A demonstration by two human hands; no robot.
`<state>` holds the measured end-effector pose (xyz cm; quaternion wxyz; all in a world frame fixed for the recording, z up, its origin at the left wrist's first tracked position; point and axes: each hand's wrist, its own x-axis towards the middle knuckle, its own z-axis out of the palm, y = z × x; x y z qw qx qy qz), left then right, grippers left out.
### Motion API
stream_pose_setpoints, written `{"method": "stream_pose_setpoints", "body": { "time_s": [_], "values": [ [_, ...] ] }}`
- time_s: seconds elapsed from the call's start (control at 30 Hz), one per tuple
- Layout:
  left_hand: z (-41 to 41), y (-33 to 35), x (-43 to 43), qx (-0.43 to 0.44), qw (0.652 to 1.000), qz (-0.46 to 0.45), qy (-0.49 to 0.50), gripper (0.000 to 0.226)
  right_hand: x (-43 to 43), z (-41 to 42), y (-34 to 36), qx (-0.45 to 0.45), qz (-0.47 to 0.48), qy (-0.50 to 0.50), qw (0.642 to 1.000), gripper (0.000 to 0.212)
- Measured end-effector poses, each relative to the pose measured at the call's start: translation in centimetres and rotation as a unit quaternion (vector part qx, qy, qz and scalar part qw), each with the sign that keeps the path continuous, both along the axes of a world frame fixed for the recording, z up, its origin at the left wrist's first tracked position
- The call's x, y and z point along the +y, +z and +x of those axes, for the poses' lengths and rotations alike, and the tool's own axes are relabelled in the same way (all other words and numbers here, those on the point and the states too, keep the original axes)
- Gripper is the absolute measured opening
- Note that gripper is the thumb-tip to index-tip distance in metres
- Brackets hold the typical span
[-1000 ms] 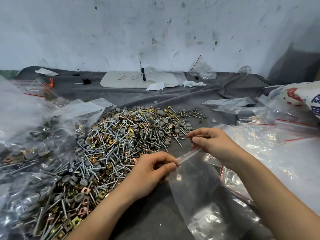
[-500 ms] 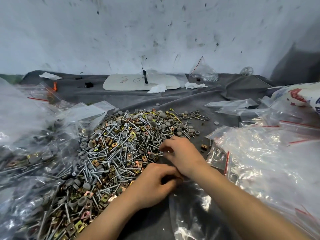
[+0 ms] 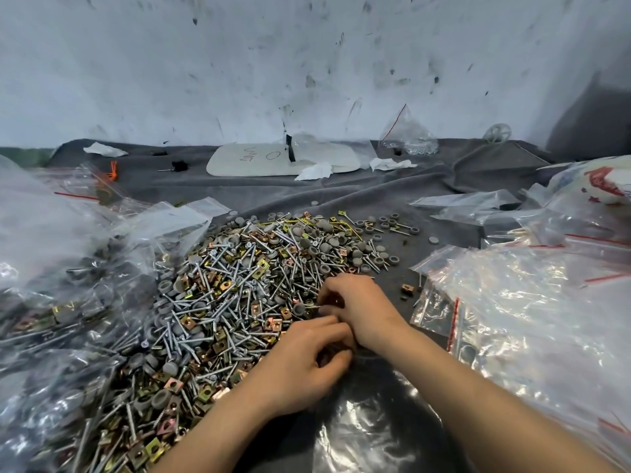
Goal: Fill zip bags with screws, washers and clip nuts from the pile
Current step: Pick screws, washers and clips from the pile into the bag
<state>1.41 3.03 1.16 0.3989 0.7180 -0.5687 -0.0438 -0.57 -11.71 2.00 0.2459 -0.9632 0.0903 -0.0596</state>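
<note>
A big pile of screws, grey washers and brass clip nuts lies on the grey cloth left of centre. A clear zip bag lies flat in front of me. My left hand grips the bag's mouth at the pile's near edge, fingers curled. Just above it, my right hand is at the pile's right edge, its fingers curled round a few screws. The bag's opening is hidden under both hands.
Filled clear bags are heaped at the left. A stack of empty red-striped zip bags covers the right side. A white board, tissues and a small bag sit by the wall. A printed sack is at far right.
One second ago both hands held the bag's mouth stretched between them. My right hand has let go and moved left into the pile; my left hand kept hold of the bag.
</note>
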Motion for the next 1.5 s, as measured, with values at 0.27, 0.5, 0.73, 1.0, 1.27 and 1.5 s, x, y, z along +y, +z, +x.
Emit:
{"method": "stream_pose_setpoints", "body": {
  "time_s": [0.27,0.5,0.73,1.0,1.27,1.5],
  "values": [
    [0.4,0.2,-0.1,0.01,0.999,-0.032,0.023,0.013,-1.6,-1.6,3.4,-0.145,0.149,-0.088,0.974,0.02],
    [0.7,0.7,-0.1,0.061,0.985,-0.142,0.075,0.013,-2.8,-5.9,7.3,-0.119,0.191,-0.024,0.974,0.013],
    [0.5,0.7,0.2,0.07,0.98,-0.176,0.056,0.02,-1.6,-6.2,8.1,-0.103,0.184,0.017,0.977,0.005],
    [0.7,1.1,0.8,0.154,0.911,-0.341,0.172,0.016,-2.5,-4.3,4.0,-0.099,0.162,-0.082,0.978,0.019],
    [0.9,1.4,0.7,0.236,0.87,-0.354,0.25,0.019,-0.1,-1.7,0.6,0.012,-0.109,-0.013,0.994,0.024],
    [1.2,1.3,0.6,0.205,0.876,-0.343,0.269,0.019,0.8,-1.5,-0.2,-0.021,-0.052,-0.061,0.997,0.02]
  ]
}}
